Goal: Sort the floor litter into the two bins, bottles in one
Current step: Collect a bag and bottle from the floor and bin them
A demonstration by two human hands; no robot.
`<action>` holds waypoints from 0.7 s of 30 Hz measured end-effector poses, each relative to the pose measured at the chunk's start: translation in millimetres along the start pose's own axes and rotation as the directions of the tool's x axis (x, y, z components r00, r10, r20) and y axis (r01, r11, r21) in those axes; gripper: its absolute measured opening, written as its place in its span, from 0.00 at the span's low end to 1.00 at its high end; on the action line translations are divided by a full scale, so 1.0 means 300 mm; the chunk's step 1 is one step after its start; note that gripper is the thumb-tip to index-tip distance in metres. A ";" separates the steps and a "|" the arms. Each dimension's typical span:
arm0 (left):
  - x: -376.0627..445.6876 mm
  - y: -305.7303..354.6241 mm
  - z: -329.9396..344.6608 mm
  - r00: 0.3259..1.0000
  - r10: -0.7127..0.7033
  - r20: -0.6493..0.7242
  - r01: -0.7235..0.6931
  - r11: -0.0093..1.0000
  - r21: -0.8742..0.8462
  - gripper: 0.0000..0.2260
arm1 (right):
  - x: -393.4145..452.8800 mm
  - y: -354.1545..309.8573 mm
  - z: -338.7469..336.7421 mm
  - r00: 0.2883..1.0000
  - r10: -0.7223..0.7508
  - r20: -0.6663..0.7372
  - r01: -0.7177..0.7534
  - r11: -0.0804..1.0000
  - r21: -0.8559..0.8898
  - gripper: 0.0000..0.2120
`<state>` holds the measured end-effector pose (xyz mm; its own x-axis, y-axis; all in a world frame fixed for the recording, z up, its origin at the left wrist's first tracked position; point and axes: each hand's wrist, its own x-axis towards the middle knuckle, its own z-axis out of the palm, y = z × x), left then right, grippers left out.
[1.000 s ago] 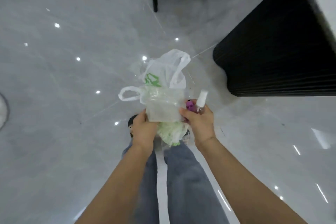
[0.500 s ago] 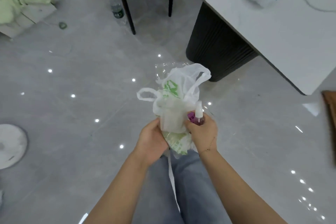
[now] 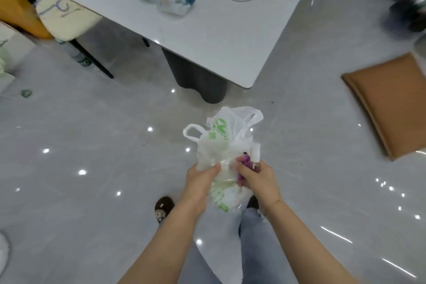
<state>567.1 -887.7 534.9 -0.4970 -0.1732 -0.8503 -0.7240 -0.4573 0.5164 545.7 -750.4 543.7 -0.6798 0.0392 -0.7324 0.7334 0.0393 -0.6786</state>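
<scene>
Both hands work at my waist: my left hand (image 3: 202, 180) clenches a crumpled plastic bag (image 3: 221, 145), my right hand (image 3: 258, 178) pinches the same bag while gripping a small purple spray bottle (image 3: 247, 163). With two things in one grip, I judge the bottle could slip if I tug the bag. No bins are in view. Ahead, the table (image 3: 230, 37) corner juts close; the floor (image 3: 92, 145) to my left lies open.
</scene>
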 end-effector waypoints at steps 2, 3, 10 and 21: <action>-0.001 -0.044 0.204 1.000 0.007 -0.022 -0.007 0.999 0.036 0.08 | 0.052 -0.027 -0.230 1.000 -0.010 -0.025 0.012 0.997 0.071 0.08; -0.005 -0.066 0.283 0.999 0.026 -0.037 -0.023 0.997 0.073 0.08 | 0.064 -0.037 -0.330 0.998 -0.023 -0.051 0.027 0.997 0.076 0.08; -0.018 -0.112 0.883 0.985 0.169 0.016 -0.167 0.945 0.281 0.06 | 0.209 -0.229 -0.933 0.983 -0.160 -0.091 0.161 0.987 0.003 0.07; 0.284 0.240 1.687 0.943 0.070 0.324 -0.136 0.973 0.185 0.13 | 0.745 -0.728 -1.384 0.985 -0.136 -0.104 0.138 0.990 0.012 0.09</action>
<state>230.5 -493.9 551.0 -0.6749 0.0872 -0.7328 -0.7255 -0.2598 0.6373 232.7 -335.7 551.2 -0.7695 0.1369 -0.6239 0.6330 0.0327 -0.7735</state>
